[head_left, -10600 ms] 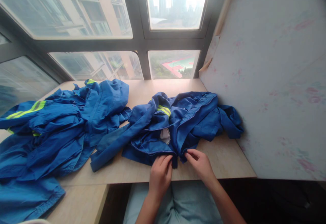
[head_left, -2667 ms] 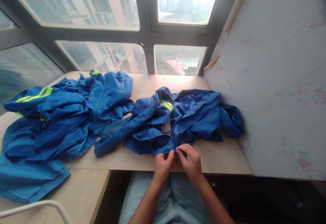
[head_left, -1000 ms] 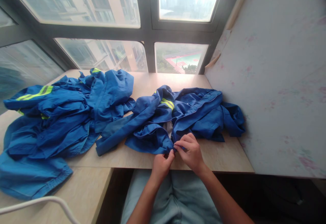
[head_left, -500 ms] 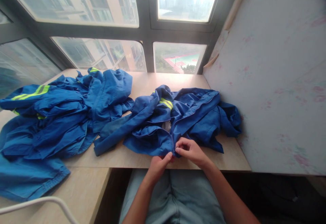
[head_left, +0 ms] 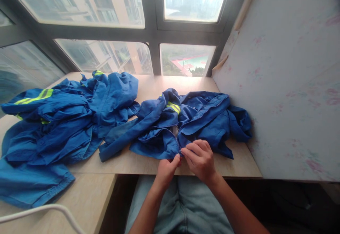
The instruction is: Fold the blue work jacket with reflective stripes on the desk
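Note:
A blue work jacket (head_left: 156,145) with a yellow-green reflective band lies crumpled in front of me, its front edge towards me. Its zipper (head_left: 178,142) runs down to the hem, apart higher up and meeting near my hands. My left hand (head_left: 166,172) is closed on the jacket's bottom corner, thumb on top beside the zipper end. With thumb and fingers pinched together, my right hand (head_left: 200,159) holds the zipper at its lower end; the small pull itself is hidden by the fingertips.
More blue clothing (head_left: 63,120) with reflective bands lies heaped at the left. The pale tabletop (head_left: 225,168) ends just before my legs. Windows (head_left: 186,60) stand behind, a floral-papered wall (head_left: 287,102) at the right, and a white cable (head_left: 39,209) curves across the lower left.
My right hand has turned over, its back now more towards me, and its fingers have closed further at the zipper end. My left hand has stayed at the hem with little shift.

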`<action>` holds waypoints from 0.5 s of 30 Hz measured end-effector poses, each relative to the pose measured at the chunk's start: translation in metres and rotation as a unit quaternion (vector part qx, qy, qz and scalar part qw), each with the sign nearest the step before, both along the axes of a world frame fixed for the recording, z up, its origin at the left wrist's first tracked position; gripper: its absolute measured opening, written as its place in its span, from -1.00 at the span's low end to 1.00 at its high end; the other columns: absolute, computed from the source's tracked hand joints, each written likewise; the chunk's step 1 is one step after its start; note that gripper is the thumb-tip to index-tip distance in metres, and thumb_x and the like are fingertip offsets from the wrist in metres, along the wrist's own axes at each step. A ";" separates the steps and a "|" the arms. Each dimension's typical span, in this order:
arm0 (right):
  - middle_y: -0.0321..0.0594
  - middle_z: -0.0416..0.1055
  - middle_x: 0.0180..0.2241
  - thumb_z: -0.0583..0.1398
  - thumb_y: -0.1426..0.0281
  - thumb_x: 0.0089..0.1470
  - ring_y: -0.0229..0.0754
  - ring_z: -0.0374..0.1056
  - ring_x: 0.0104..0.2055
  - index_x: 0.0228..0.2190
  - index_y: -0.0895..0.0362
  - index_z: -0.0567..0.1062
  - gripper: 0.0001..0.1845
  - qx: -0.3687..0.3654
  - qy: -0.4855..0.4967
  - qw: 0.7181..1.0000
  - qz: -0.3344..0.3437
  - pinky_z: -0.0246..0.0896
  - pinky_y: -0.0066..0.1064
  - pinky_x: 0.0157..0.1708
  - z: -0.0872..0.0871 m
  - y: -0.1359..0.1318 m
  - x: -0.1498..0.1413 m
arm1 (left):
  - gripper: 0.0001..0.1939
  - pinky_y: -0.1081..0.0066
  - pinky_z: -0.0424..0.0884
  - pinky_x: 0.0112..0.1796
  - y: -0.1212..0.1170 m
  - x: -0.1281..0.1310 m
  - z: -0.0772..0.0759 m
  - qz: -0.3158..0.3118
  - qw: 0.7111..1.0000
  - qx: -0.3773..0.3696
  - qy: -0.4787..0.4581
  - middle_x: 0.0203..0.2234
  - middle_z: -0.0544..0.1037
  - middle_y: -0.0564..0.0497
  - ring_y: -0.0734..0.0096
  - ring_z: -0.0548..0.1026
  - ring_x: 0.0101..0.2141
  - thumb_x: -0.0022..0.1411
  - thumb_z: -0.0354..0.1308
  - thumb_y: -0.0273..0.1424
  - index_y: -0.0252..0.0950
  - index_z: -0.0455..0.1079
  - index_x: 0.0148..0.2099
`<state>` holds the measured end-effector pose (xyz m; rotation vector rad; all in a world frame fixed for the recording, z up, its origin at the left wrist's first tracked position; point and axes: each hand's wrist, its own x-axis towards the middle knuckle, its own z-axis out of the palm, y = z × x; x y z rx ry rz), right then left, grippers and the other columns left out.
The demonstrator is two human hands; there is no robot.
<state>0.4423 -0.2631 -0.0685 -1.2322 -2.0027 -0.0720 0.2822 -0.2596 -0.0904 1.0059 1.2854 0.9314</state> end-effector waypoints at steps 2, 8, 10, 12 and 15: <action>-0.25 0.52 -0.37 0.22 0.48 0.15 -0.13 0.35 -0.27 -0.28 -0.04 0.59 -0.81 0.007 0.000 1.000 -0.001 0.20 -0.21 -0.23 0.001 0.002 -0.002 | -0.72 0.40 0.34 -0.30 -0.002 0.000 -0.001 -0.001 0.999 0.026 0.031 -0.54 0.57 -0.05 0.28 0.47 -0.43 0.04 0.27 -0.17 -0.28 0.51 -0.51; -0.19 0.48 -0.38 0.19 0.47 0.18 -0.12 0.35 -0.30 -0.28 -0.01 0.61 -0.81 -0.017 0.091 0.995 -0.023 0.31 -0.23 -0.25 0.012 0.020 0.004 | -0.71 0.39 0.34 -0.36 -0.016 0.003 -0.005 -0.051 0.997 -0.051 -0.034 -0.61 0.54 -0.04 0.29 0.46 -0.49 -0.01 0.31 -0.17 -0.30 0.49 -0.54; -0.20 0.47 -0.39 0.20 0.47 0.17 -0.12 0.35 -0.30 -0.29 0.00 0.61 -0.82 -0.024 0.096 0.995 -0.014 0.33 -0.25 -0.26 0.016 0.024 0.007 | -0.68 0.39 0.35 -0.35 -0.018 0.005 -0.007 -0.020 0.998 -0.055 -0.040 -0.59 0.55 -0.06 0.28 0.47 -0.47 -0.03 0.32 -0.15 -0.32 0.49 -0.53; -0.20 0.46 -0.40 0.21 0.47 0.16 -0.12 0.34 -0.29 -0.30 0.00 0.61 -0.83 -0.021 0.092 0.995 -0.021 0.33 -0.26 -0.27 0.017 0.026 0.008 | -0.66 0.38 0.35 -0.34 -0.020 0.007 -0.010 -0.019 0.998 -0.050 -0.043 -0.56 0.56 -0.07 0.26 0.48 -0.46 -0.01 0.30 -0.12 -0.32 0.48 -0.52; -0.20 0.46 -0.41 0.22 0.47 0.16 -0.12 0.33 -0.30 -0.31 0.01 0.61 -0.83 -0.009 0.082 0.996 -0.040 0.33 -0.26 -0.27 0.015 0.027 0.011 | -0.67 0.36 0.36 -0.30 -0.025 0.012 -0.014 -0.036 0.999 -0.029 -0.024 -0.54 0.57 -0.08 0.24 0.49 -0.44 0.05 0.26 -0.12 -0.30 0.48 -0.50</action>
